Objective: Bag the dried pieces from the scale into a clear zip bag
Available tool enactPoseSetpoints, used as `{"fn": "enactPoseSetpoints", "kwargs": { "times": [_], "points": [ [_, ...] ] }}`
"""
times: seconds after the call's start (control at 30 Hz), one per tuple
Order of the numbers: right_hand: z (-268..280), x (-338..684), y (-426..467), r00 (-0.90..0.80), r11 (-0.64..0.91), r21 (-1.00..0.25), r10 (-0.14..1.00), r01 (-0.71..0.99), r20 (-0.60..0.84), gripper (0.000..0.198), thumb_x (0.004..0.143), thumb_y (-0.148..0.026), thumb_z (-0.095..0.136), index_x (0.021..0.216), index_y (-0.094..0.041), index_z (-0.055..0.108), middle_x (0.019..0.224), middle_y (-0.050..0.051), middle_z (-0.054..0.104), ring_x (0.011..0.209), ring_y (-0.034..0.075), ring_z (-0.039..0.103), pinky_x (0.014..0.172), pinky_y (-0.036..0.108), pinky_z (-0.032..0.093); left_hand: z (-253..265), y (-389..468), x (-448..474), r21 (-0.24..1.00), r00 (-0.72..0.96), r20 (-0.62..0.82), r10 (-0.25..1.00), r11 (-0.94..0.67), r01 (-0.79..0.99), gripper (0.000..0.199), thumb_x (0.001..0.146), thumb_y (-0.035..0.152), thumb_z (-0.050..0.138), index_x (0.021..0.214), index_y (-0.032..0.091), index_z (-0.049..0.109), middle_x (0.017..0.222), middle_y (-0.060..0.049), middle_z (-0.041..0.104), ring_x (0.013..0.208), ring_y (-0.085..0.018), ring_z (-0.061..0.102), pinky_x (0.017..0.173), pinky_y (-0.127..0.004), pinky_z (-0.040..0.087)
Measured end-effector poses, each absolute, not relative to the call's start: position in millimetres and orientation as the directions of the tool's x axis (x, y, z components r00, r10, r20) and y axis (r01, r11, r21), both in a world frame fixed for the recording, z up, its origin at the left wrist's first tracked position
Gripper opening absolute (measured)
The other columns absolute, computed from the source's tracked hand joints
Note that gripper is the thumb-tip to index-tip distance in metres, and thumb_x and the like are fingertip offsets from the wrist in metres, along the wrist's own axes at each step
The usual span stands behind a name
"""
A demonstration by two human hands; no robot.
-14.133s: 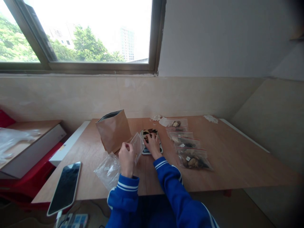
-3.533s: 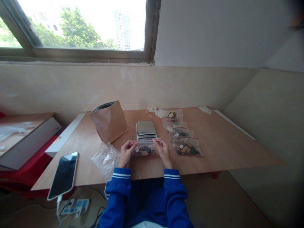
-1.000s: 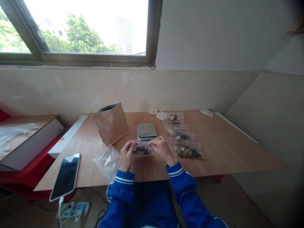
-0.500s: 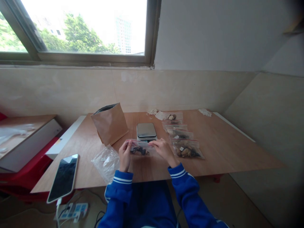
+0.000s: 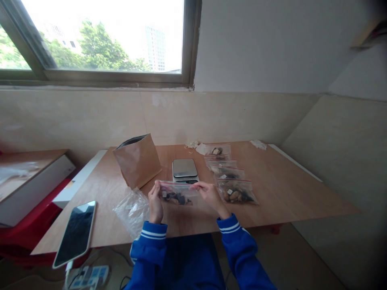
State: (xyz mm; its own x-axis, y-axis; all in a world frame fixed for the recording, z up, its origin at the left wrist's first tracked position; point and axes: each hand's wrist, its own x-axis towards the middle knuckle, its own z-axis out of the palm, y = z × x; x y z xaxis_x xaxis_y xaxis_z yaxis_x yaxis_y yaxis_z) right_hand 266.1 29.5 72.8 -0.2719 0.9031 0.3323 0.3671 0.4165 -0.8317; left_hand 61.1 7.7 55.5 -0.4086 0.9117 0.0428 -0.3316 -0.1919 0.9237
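Observation:
A clear zip-lock bag (image 5: 178, 196) with a red seal line hangs between my two hands, over the near part of the table. Dark, dried pieces and a small white label lie inside it. My left hand (image 5: 155, 203) pinches its top left corner. With thumb and finger, my right hand (image 5: 208, 195) grips the upper edge further right. Just behind the bag stands a kitchen scale (image 5: 185, 168) with a metal plate, its front partly hidden by the bag. Beside my left hand lies a crumpled clear plastic bag (image 5: 133, 211).
Several filled zip-lock bags (image 5: 237, 195) lie in a column right of the scale. A brown paper pouch (image 5: 139, 161) stands open at the left. A phone (image 5: 75, 233) on a cable is at the table's (image 5: 290, 193) left front edge. White scraps (image 5: 258, 144) lie at the back.
My hands have moved slightly apart, the right one rightwards along the bag's top edge. The bag now hangs flatter and wider. The view has shifted a little.

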Motion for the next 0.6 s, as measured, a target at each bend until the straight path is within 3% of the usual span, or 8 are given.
{"fn": "enactPoseSetpoints", "kwargs": {
  "times": [0.1, 0.17, 0.23, 0.3, 0.37, 0.43, 0.53, 0.6],
  "points": [
    [77, 270, 25, -0.234, 0.328, -0.911, 0.934, 0.251, 0.271, 0.034, 0.092, -0.044, 0.052, 0.085, -0.019, 0.075, 0.087, 0.008, 0.077, 0.085, 0.023, 0.071, 0.080, 0.035, 0.054, 55, 12, 65, 0.899, -0.315, -0.001, 0.949, -0.137, -0.417, 0.046, 0.083, 0.057, 0.056, 0.069, 0.015, 0.067, 0.070, -0.005, 0.068, 0.068, -0.017, 0.062, 0.075, -0.031, 0.048],
    [79, 278, 25, -0.159, 0.260, -0.949, 0.959, 0.177, 0.233, 0.039, 0.089, -0.051, 0.053, 0.088, -0.017, 0.074, 0.086, 0.009, 0.076, 0.082, 0.024, 0.071, 0.075, 0.035, 0.055, 59, 16, 62, 0.932, -0.272, -0.005, 0.962, -0.094, -0.349, 0.048, 0.086, 0.056, 0.050, 0.080, 0.014, 0.071, 0.082, -0.009, 0.072, 0.077, -0.021, 0.064, 0.077, -0.034, 0.049],
    [79, 291, 29, 0.018, 0.208, -0.971, 0.977, 0.120, 0.211, 0.046, 0.086, -0.058, 0.055, 0.090, -0.016, 0.071, 0.081, 0.010, 0.076, 0.075, 0.024, 0.071, 0.067, 0.032, 0.055, 70, 23, 53, 0.981, -0.298, 0.087, 0.951, -0.133, -0.138, 0.048, 0.089, 0.053, 0.044, 0.093, 0.014, 0.073, 0.097, -0.012, 0.072, 0.089, -0.024, 0.065, 0.082, -0.036, 0.048],
    [74, 308, 35, 0.255, 0.180, -0.978, 0.946, 0.106, 0.201, 0.054, 0.081, -0.066, 0.055, 0.093, -0.014, 0.069, 0.078, 0.010, 0.075, 0.066, 0.022, 0.068, 0.058, 0.030, 0.052, 87, 32, 38, 0.951, -0.357, 0.305, 0.883, -0.265, 0.157, 0.040, 0.090, 0.045, 0.045, 0.104, 0.018, 0.071, 0.111, -0.010, 0.069, 0.104, -0.024, 0.061, 0.092, -0.037, 0.045],
    [65, 324, 40, 0.427, 0.135, -0.985, 0.888, 0.108, 0.169, 0.064, 0.078, -0.072, 0.052, 0.101, -0.013, 0.066, 0.081, 0.012, 0.074, 0.056, 0.020, 0.064, 0.049, 0.029, 0.049, 109, 43, 21, 0.818, -0.410, 0.541, 0.734, -0.346, 0.461, 0.032, 0.090, 0.035, 0.048, 0.111, 0.022, 0.068, 0.119, -0.008, 0.064, 0.116, -0.025, 0.055, 0.103, -0.039, 0.038],
    [52, 337, 44, 0.510, 0.075, -0.987, 0.849, 0.141, 0.138, 0.071, 0.077, -0.075, 0.045, 0.108, -0.012, 0.063, 0.087, 0.014, 0.074, 0.051, 0.020, 0.062, 0.045, 0.031, 0.047, 132, 55, 5, 0.684, -0.434, 0.676, 0.596, -0.288, 0.670, 0.034, 0.091, 0.028, 0.047, 0.120, 0.024, 0.064, 0.132, -0.008, 0.057, 0.127, -0.025, 0.047, 0.112, -0.043, 0.028],
    [32, 347, 44, 0.608, 0.025, -0.946, 0.761, 0.324, 0.228, 0.070, 0.076, -0.072, 0.044, 0.108, -0.012, 0.062, 0.098, 0.020, 0.072, 0.073, 0.027, 0.069, 0.061, 0.036, 0.053, 159, 73, -18, 0.618, -0.508, 0.721, 0.472, -0.106, 0.779, 0.038, 0.091, 0.027, 0.048, 0.127, 0.024, 0.060, 0.146, -0.009, 0.044, 0.137, -0.029, 0.035, 0.113, -0.049, 0.021],
    [20, 349, 43, 0.629, 0.016, -0.903, 0.712, 0.430, 0.312, 0.065, 0.076, -0.067, 0.046, 0.107, -0.012, 0.062, 0.104, 0.022, 0.071, 0.089, 0.031, 0.069, 0.072, 0.040, 0.053, 168, 84, -34, 0.615, -0.536, 0.708, 0.460, -0.029, 0.788, 0.036, 0.093, 0.029, 0.046, 0.123, 0.023, 0.062, 0.150, -0.010, 0.041, 0.140, -0.032, 0.028, 0.113, -0.051, 0.019]
  ]
}}
